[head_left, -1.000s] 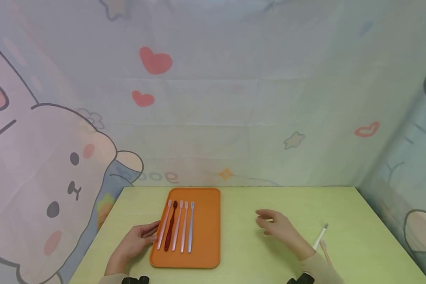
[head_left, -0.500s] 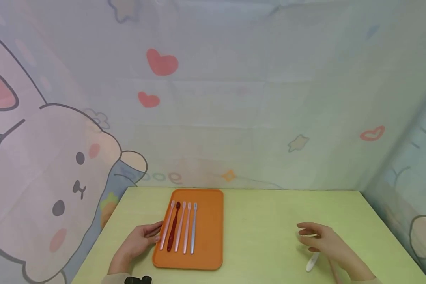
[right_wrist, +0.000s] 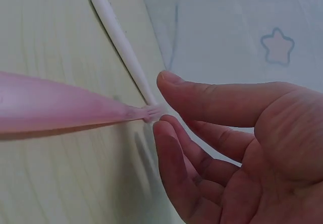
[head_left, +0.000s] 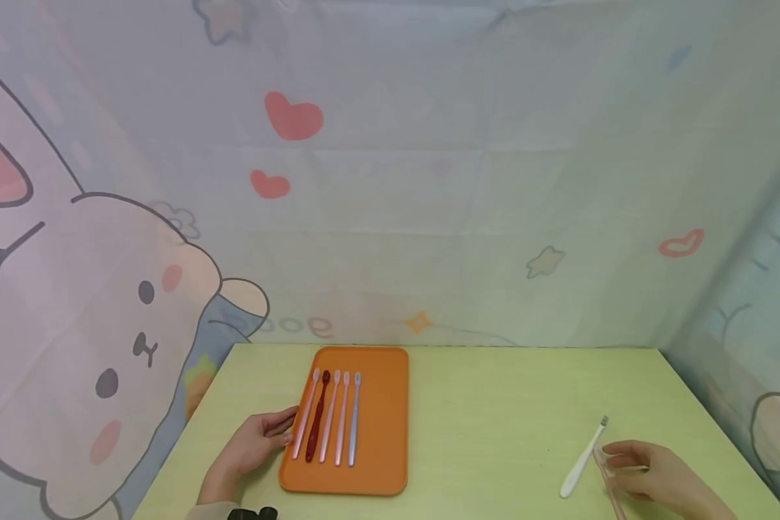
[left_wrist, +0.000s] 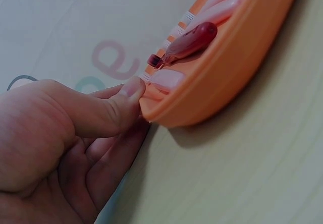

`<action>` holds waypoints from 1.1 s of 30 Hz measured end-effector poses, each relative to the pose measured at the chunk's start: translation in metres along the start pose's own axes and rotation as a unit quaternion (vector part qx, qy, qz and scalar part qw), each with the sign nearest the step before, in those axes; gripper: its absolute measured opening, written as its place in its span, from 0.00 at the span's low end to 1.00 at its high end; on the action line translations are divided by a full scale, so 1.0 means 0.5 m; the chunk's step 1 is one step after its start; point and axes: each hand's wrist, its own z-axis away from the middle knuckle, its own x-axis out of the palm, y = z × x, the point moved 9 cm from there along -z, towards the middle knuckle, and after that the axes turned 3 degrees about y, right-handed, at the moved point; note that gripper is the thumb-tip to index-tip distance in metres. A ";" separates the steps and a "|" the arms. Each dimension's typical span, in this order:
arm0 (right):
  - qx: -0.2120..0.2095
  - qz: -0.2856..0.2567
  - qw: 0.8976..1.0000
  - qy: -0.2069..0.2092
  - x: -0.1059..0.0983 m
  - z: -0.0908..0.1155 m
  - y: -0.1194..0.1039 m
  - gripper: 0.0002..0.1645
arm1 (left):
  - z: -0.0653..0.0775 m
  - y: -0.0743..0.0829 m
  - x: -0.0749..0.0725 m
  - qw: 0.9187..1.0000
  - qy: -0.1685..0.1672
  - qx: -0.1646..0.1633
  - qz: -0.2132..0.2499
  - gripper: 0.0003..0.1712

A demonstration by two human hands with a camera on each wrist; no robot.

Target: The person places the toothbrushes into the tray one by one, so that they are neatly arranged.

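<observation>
My left hand (head_left: 252, 446) holds the left rim of an orange tray (head_left: 380, 433). In the left wrist view its thumb (left_wrist: 101, 114) lies on the rim, with the other fingers below. Side by side on the tray lie pink toothbrushes (head_left: 330, 419), a dark red toothbrush (head_left: 316, 419) and a light blue toothbrush (head_left: 354, 419). On the right, my right hand (head_left: 663, 477) is beside a loose pink toothbrush (right_wrist: 60, 103). Its thumb and fingers stand apart near the bristled head, without closing on it. A white toothbrush (head_left: 583, 462) lies just left of the pink one.
The pale yellow-green table (head_left: 481, 419) stretches between the tray and the loose toothbrushes. Behind it hangs a printed cloth backdrop (head_left: 390, 217) with a cartoon rabbit, hearts and stars, which continues down the right side.
My right hand has moved right and toward the near edge, from the middle right of the table to the loose pink toothbrush. The left hand keeps its place at the tray's rim.
</observation>
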 end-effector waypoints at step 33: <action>0.109 -0.010 0.993 0.041 0.031 0.019 0.048 0.35 | -0.003 -0.010 0.001 1.000 -0.009 0.002 0.010 0.32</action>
